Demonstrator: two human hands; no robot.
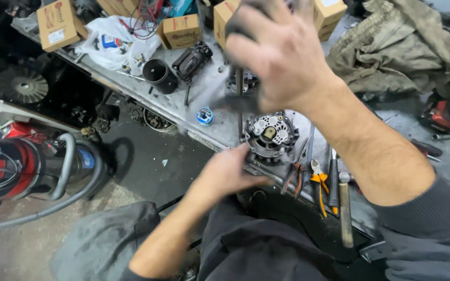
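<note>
- While the left hand (225, 171) grips the alternator (270, 135) at the workbench (183, 101) front edge, steadying it
- right hand (282, 52) hovers above, blurred; grasp unclear
- pliers (316, 179) lie beside, within reach

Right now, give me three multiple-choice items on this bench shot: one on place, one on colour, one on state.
1. Where does the alternator sit?
A. at the near edge of the bench
B. on the floor
C. inside a cardboard box

2. What colour are the handles of the pliers right of the alternator?
A. green
B. yellow-orange
C. white

3. What is the left hand doing?
A. hanging free at the side
B. resting on the vacuum hose
C. touching the alternator's near side

Answers:
1 A, it rests on the metal bench by its front lip.
2 B, the grips show yellow-orange.
3 C, its fingers meet the housing, while the right hand is raised above, blurred.
</note>
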